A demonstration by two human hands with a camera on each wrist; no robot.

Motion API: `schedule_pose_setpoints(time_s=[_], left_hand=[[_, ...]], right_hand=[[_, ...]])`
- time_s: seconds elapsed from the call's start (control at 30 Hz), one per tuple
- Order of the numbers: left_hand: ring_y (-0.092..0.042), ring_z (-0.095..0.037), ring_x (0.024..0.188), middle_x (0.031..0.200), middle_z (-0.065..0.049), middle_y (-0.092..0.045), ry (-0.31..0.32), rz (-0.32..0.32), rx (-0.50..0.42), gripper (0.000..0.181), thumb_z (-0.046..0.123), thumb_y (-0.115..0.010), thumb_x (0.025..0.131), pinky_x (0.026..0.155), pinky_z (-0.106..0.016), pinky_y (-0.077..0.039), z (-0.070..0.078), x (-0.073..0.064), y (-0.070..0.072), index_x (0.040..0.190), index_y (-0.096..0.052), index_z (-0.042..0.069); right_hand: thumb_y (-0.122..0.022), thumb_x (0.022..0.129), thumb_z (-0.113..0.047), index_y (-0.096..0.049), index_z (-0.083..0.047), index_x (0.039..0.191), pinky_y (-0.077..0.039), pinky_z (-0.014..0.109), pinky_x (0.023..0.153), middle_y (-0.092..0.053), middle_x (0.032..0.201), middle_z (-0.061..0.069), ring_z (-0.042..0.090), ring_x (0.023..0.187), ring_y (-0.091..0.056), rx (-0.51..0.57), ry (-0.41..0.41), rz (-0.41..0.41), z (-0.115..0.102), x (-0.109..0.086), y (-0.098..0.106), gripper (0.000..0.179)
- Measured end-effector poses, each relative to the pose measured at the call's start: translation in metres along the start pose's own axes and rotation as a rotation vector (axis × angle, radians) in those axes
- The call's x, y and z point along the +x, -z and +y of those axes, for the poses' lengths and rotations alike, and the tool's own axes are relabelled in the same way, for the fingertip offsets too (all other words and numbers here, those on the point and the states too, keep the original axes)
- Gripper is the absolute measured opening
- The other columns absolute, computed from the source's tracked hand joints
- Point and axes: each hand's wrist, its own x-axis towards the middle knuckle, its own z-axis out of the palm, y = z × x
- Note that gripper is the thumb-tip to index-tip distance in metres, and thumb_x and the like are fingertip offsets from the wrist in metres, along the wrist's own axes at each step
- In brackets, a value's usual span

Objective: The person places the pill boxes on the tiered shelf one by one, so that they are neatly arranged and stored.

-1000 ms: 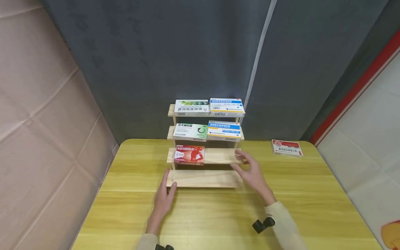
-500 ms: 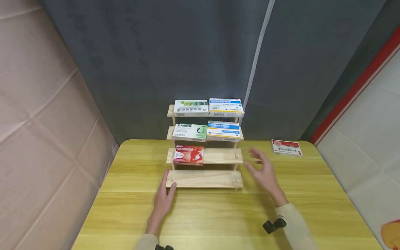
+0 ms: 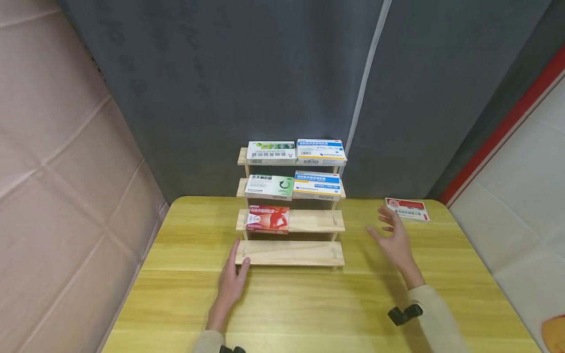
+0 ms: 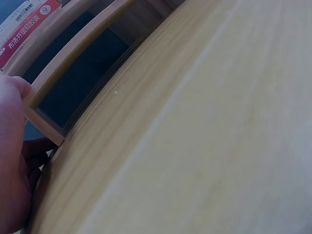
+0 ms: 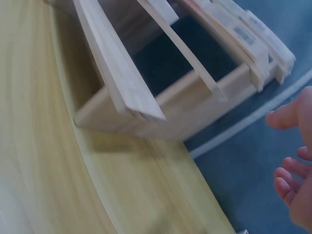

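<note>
A four-step wooden display rack (image 3: pixel 289 252) stands on the table. My left hand (image 3: pixel 231 282) holds its lowest step at the left end, thumb on the front edge and fingers along the side; in the left wrist view some fingers are in shadow behind the upright. My right hand (image 3: pixel 395 245) hovers right of the rack with nothing in it, fingers loosely bent. Just beyond its fingertips lies a red-and-white medicine box (image 3: pixel 407 210). On the third step down sits a red medicine box (image 3: pixel 267 218), at the left.
Two blue-and-white medicine boxes (image 3: pixel 316 185) fill the right side of the upper two steps. A green-and-white box (image 3: pixel 269 186) and another white-green box (image 3: pixel 271 152) sit left of them. Behind the table (image 3: pixel 185 235) hangs a dark grey curtain (image 3: pixel 238 73).
My right hand has moved away from the rack's right end, rightward toward the red-and-white medicine box. My left hand has stayed on the rack, and the boxes stand as before.
</note>
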Motion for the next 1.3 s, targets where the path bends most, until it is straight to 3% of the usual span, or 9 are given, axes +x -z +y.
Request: schedule_pose_setpoints(time_s=[0.1,0.23,0.3,0.37,0.43,0.53,0.7,0.77,1.3], left_hand=[[-0.028,-0.040,0.152,0.169,-0.004,-0.023,-0.003,0.001,0.004,0.067,0.046,-0.046,0.107,0.120,-0.068,-0.023,0.001,0.000,0.000,0.164,-0.017,0.026],[-0.028,-0.040,0.152,0.169,-0.004,-0.023,0.001,0.000,0.001,0.067,0.046,-0.046,0.107,0.121,-0.068,-0.022,0.001,-0.001,0.000,0.164,-0.017,0.027],[-0.028,-0.039,0.152,0.169,-0.003,-0.023,0.008,-0.001,-0.002,0.067,0.046,-0.046,0.107,0.121,-0.068,-0.022,0.001,-0.001,0.000,0.164,-0.017,0.027],[-0.028,-0.039,0.152,0.169,-0.003,-0.023,0.008,-0.001,0.000,0.067,0.046,-0.046,0.107,0.121,-0.068,-0.022,0.001,-0.001,0.000,0.164,-0.017,0.027],[-0.028,-0.039,0.152,0.169,-0.003,-0.023,0.008,-0.004,0.002,0.067,0.046,-0.046,0.107,0.121,-0.068,-0.022,0.000,-0.001,0.000,0.164,-0.016,0.027],[-0.028,-0.039,0.152,0.169,-0.004,-0.023,0.012,-0.001,0.005,0.066,0.046,-0.046,0.107,0.120,-0.068,-0.022,0.000,-0.001,-0.001,0.164,-0.016,0.028],[-0.029,-0.041,0.151,0.169,-0.006,-0.024,-0.003,0.014,0.005,0.066,0.043,-0.047,0.107,0.119,-0.069,-0.024,0.001,-0.001,-0.001,0.164,-0.018,0.027],[-0.029,-0.040,0.152,0.169,-0.006,-0.024,-0.006,0.012,0.003,0.066,0.043,-0.047,0.107,0.120,-0.068,-0.023,0.002,0.000,-0.002,0.164,-0.018,0.026],[-0.029,-0.040,0.152,0.169,-0.006,-0.023,-0.031,0.013,0.008,0.066,0.042,-0.047,0.107,0.121,-0.067,-0.023,0.000,0.001,0.000,0.164,-0.017,0.025]], right_hand=[[-0.075,0.092,-0.009,-0.038,-0.002,0.153,-0.042,0.012,0.090,-0.051,0.147,0.021,0.028,0.125,-0.053,-0.002,-0.021,0.012,0.009,0.004,0.008,0.072],[-0.075,0.091,-0.010,-0.038,-0.005,0.155,-0.040,0.010,0.089,-0.050,0.148,0.021,0.001,0.118,-0.050,-0.022,-0.021,0.020,0.019,0.012,0.019,0.074],[-0.076,0.091,-0.011,-0.039,-0.004,0.153,-0.039,0.010,0.089,-0.049,0.149,0.021,-0.002,0.117,-0.048,-0.041,-0.024,0.013,0.024,0.015,0.024,0.073],[-0.076,0.091,-0.013,-0.039,-0.001,0.152,-0.038,0.010,0.088,-0.048,0.149,0.023,0.007,0.121,-0.052,-0.060,-0.037,0.007,0.027,0.016,0.029,0.073],[-0.076,0.091,-0.013,-0.037,0.002,0.152,-0.038,0.012,0.089,-0.046,0.150,0.025,0.026,0.128,-0.052,-0.070,-0.057,-0.003,0.031,0.018,0.035,0.074],[-0.075,0.091,-0.013,-0.032,0.005,0.152,-0.042,0.024,0.097,-0.042,0.151,0.029,0.048,0.135,-0.045,-0.074,-0.086,-0.018,0.038,0.020,0.041,0.077],[-0.075,0.090,-0.013,-0.025,0.008,0.154,-0.039,0.061,0.110,-0.035,0.154,0.035,0.054,0.140,-0.037,-0.079,-0.141,-0.033,0.051,0.025,0.051,0.084],[-0.075,0.090,-0.013,-0.022,0.008,0.155,-0.035,0.066,0.112,-0.032,0.156,0.035,0.055,0.141,-0.034,-0.089,-0.167,-0.035,0.056,0.026,0.055,0.087],[-0.073,0.091,-0.017,-0.008,0.012,0.157,-0.029,0.071,0.115,-0.016,0.161,0.038,0.060,0.144,-0.023,-0.135,-0.307,-0.061,0.098,0.036,0.070,0.097]])
